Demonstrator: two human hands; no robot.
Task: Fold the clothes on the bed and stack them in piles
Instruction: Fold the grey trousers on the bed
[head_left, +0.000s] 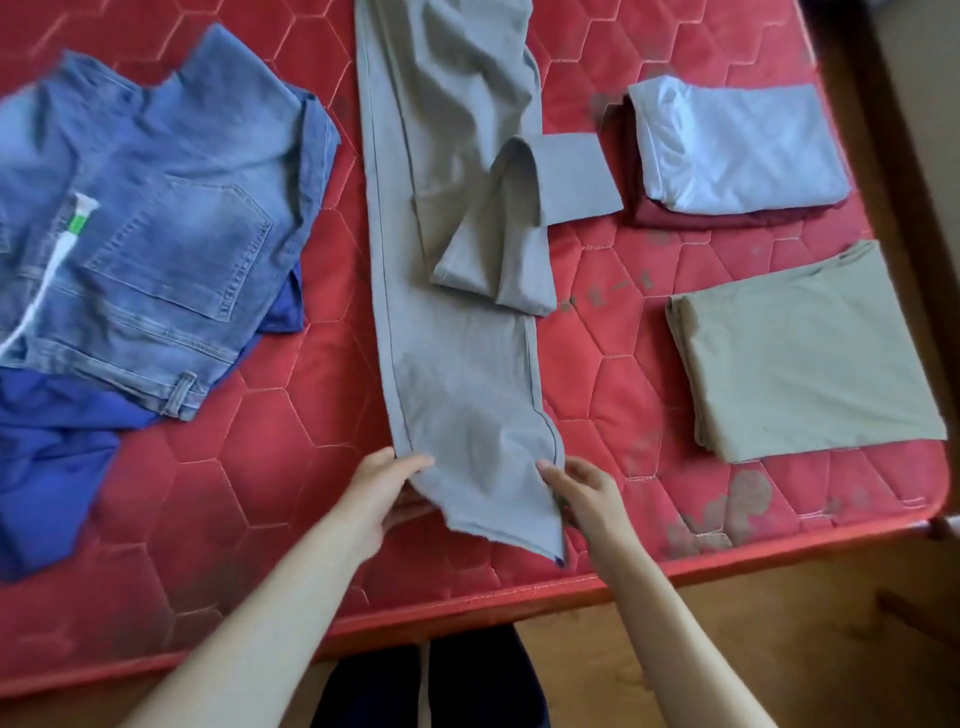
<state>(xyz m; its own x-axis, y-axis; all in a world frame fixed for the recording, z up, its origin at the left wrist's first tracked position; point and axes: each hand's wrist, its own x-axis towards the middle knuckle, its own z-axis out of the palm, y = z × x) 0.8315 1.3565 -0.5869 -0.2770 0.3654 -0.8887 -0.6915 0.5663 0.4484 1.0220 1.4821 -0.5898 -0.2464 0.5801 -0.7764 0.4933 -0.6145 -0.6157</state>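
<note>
Long grey cotton trousers (457, 291) lie lengthwise down the middle of the red quilted mattress (291, 467), one leg doubled back in a crooked fold. The left hand (382, 493) pinches the near hem's left corner, thumb on top; the right hand (582, 493) pinches the right corner. Faded blue denim jeans (156, 228) lie rumpled to the left.

Both bare forearms reaching forward. Left hand (382, 491) pinching grey trousers (457, 332) hem, thumb above, fingers beneath. Right hand (582, 493) gripping opposite hem corner between thumb and fingers.
</note>
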